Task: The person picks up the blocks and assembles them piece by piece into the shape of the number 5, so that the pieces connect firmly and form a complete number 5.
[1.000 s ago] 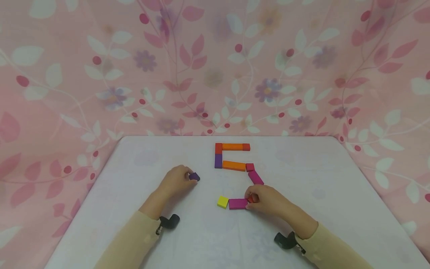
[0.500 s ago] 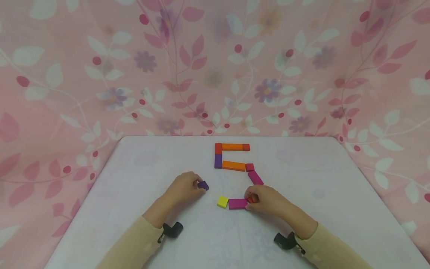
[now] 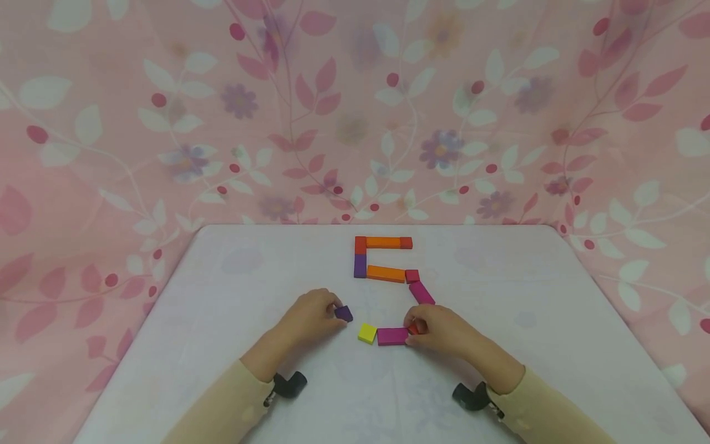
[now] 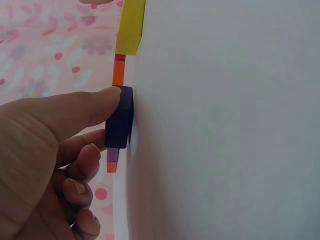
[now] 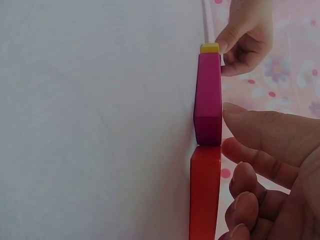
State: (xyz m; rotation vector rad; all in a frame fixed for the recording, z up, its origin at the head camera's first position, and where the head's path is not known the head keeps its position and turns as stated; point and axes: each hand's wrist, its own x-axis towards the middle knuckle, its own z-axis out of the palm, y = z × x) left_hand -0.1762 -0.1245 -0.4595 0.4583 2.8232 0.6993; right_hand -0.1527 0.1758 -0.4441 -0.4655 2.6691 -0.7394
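Observation:
My left hand pinches a small purple block on the white table, just up and left of a yellow square block. In the left wrist view my thumb lies over the purple block, with the yellow block beyond it. My right hand curls round a small red block set against the right end of a magenta block. The right wrist view shows the red block, the magenta block and the yellow block in one line.
Further back lies a row-and-column figure: orange bar, red square, purple block, second orange bar, red square and a slanted magenta block. A floral pink cloth hangs behind the table.
My left hand has slid the purple block rightward and nearer to me, close to the yellow block. The right hand has stayed on the red block.

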